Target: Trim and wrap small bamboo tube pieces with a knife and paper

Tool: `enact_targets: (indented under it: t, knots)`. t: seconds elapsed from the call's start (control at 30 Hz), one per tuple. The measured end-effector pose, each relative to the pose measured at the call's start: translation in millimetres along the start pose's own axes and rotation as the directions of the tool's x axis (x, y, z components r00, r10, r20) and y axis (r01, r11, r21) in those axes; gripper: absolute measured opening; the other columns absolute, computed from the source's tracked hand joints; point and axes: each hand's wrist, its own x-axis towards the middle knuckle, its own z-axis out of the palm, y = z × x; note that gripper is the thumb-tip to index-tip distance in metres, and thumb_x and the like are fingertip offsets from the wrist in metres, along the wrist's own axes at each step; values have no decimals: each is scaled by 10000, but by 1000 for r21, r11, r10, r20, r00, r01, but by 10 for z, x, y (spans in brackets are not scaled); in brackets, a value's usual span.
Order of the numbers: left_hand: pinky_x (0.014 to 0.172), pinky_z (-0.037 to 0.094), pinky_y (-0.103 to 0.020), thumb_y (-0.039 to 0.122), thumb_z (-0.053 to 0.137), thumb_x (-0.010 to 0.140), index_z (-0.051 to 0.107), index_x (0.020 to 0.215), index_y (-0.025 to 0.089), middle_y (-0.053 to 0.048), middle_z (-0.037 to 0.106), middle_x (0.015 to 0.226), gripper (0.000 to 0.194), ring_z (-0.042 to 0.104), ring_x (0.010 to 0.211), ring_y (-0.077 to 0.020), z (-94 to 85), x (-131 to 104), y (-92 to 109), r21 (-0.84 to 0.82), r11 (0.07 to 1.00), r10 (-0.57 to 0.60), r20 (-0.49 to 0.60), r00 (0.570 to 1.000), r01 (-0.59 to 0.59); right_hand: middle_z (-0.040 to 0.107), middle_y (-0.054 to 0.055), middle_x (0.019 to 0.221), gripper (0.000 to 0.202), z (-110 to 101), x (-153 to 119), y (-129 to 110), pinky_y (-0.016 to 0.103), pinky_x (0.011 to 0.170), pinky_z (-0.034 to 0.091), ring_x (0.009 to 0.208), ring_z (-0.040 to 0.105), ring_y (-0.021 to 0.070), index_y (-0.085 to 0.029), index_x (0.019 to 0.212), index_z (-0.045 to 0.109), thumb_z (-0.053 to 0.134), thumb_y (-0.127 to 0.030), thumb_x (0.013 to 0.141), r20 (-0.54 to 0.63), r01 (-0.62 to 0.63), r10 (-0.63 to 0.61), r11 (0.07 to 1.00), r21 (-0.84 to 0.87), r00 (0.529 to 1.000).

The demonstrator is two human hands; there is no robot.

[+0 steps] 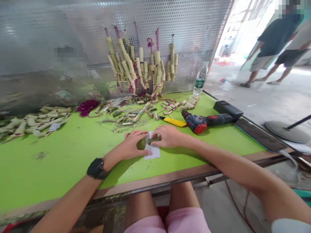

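Note:
A small white paper [153,153] lies on the green tabletop [97,142] near its front edge. On the paper, a short green bamboo piece [152,141] is gripped between the thumb and fingers of my right hand [167,136]. Beside it, my left hand [134,145] is curved with thumb and fingers apart, its thumb on the paper and its fingertips at the paper's left side. Nothing shows in its grip. Behind my hands lie bamboo offcuts [128,118] and a yellow cutter [174,121].
A cordless drill [198,123], phone [259,134] and bottle [200,82] are at the right. Purple string [87,107] and bamboo pieces [31,124] lie left. Bamboo strings [126,64] hang on perforated metal [80,48]. Two people [277,42] stand beyond the table.

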Motion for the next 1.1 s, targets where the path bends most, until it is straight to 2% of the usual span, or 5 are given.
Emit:
enact_targets:
  t: [0.43,0.6,0.8,0.97,1.1]
  knots:
    - [1226,416,-599,805,756,855,693,1506,334,-110,645,1624,806,544,1503,-446,85,31,-82,83,996,26,-19,999,-25,859,40,1115,293,6,11,21,286,702,407,968,745,208,-238,1140,867,785,-479,994,51,103,-106,994,43,993]
    - [1210,443,-595,824,740,846,693,1518,333,-114,654,1613,834,557,1489,-457,151,41,-148,99,995,13,-81,997,-5,860,85,1162,332,-49,23,77,301,721,414,1040,756,248,-202,1133,864,789,-494,993,-12,-9,8,997,-73,1000]
    - [1198,461,-626,783,779,842,713,1495,350,-108,652,1617,786,561,1497,-474,158,46,-158,95,995,20,-48,999,-15,865,14,1144,231,-24,1,20,263,721,431,981,763,184,-248,1106,860,810,-438,982,78,138,-144,988,67,987]
    - [1209,460,-606,752,780,866,693,1530,322,-133,642,1624,796,567,1490,-455,123,36,-95,83,996,20,-58,998,-15,861,86,1154,344,-72,6,45,293,707,415,1033,765,239,-190,1169,858,786,-483,1003,23,13,-12,998,-67,1000]
    - [1230,427,-635,735,807,860,708,1505,309,-138,624,1642,779,546,1508,-456,87,33,-40,65,998,21,-8,1000,-20,863,49,1124,315,-2,11,15,279,711,426,1003,762,218,-223,1154,856,820,-474,968,48,115,-115,993,11,992]
